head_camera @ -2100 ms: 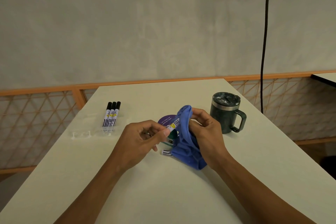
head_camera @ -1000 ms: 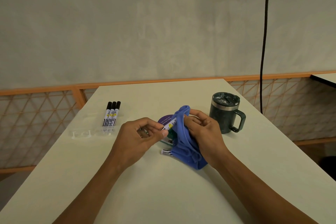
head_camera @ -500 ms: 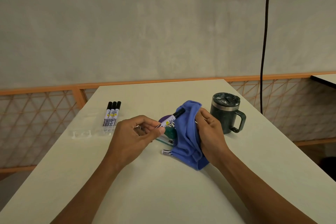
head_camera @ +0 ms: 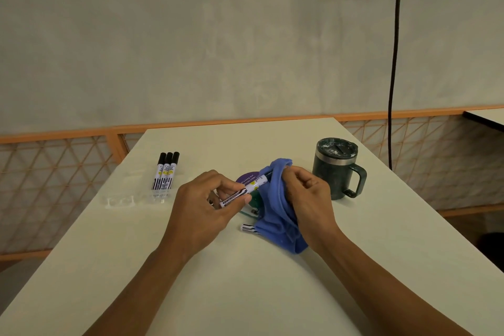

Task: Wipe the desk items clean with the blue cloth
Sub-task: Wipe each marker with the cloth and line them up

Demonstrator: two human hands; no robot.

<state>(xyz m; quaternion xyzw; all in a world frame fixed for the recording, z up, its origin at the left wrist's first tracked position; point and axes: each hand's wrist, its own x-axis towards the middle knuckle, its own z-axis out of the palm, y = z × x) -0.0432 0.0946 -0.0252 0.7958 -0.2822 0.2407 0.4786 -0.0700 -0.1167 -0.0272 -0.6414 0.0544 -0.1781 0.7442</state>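
Blue cloth (head_camera: 275, 210) is bunched in the right hand (head_camera: 308, 199) above the middle of the desk (head_camera: 245, 294), its lower folds trailing down to rest on the surface. The right hand's grip is closed on the cloth, fingers curled and pressing the fabric around the far end of a white marker (head_camera: 257, 182), so that end is hidden. The left hand (head_camera: 201, 207) pinches the marker's near end between thumb and fingertips, holding it tilted up and away toward the cloth. Beneath the marker lies a round purple card (head_camera: 245, 178), partly covered. The striped end of another marker (head_camera: 248, 227) pokes out from under the cloth's lower edge. Three black-capped markers (head_camera: 165, 172) lie side by side, touching, at the far left of the desk, with clear plastic packaging (head_camera: 121, 201) just beside them. A dark green lidded mug (head_camera: 334, 172) stands upright right of the hands, handle to the right.
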